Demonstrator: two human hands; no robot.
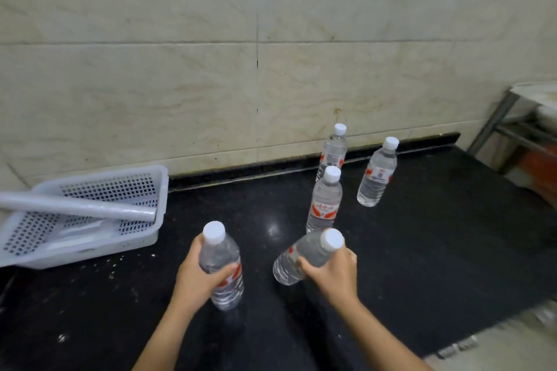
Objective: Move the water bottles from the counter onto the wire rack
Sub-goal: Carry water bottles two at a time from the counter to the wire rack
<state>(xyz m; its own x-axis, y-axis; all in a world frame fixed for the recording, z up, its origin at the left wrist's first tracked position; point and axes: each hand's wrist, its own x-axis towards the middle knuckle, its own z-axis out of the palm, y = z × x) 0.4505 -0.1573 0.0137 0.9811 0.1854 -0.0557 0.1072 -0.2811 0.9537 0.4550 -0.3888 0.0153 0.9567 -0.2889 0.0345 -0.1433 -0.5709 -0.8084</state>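
Water bottles are already in both grips — the left hand (197, 275) wrapped around a near-upright bottle (223, 268), the right hand (336, 272) around a tilted bottle (304, 257) with its cap up-right — just above the counter (422, 250), the metal rack (518, 126) lying far right, nearer the right hand.

The grey metal-framed rack (518, 129) is cut off by the right edge; the white perforated plastic basket (90, 214) runs past the left edge.
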